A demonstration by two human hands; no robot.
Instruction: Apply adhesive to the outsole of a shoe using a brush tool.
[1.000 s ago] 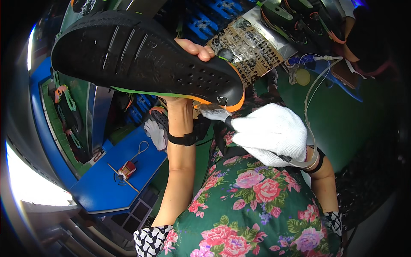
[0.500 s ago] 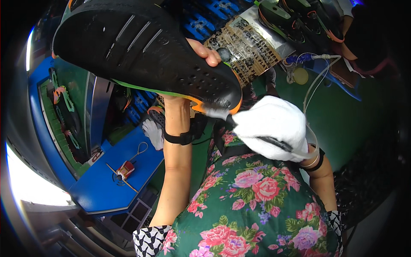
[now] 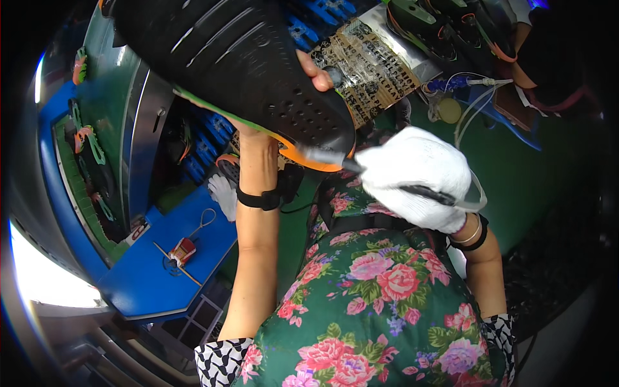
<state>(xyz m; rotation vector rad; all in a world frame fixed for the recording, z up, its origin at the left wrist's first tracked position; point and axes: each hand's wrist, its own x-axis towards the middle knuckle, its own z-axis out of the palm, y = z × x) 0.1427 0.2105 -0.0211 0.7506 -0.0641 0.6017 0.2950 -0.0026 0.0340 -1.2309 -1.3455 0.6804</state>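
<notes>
My bare left hand (image 3: 314,72) grips a large black shoe (image 3: 258,71) from behind, its fingertips curled over the far edge. The shoe has long slots, rows of small holes, and orange and green along its near side. My right hand (image 3: 412,177), in a white glove, closes around a slim black-handled tool (image 3: 351,166). The tool's pale tip is smeared by motion and lies at the orange edge, near the holed end of the shoe. I cannot tell what kind of tip it is. A clear tube (image 3: 478,193) loops beside the glove.
On the left, shoe parts (image 3: 90,145) lie on a green belt beside a blue table (image 3: 145,280). That table bears a red spool-like item (image 3: 183,250) and a white glove (image 3: 223,195). Taped cardboard (image 3: 377,71) and more shoes (image 3: 445,26) are at the back, near a blue coiled hose (image 3: 448,84).
The shoe has shifted up and turned slightly, with my left arm moving a little left. My right hand and the tool have moved slightly up, the tip staying at the orange edge.
</notes>
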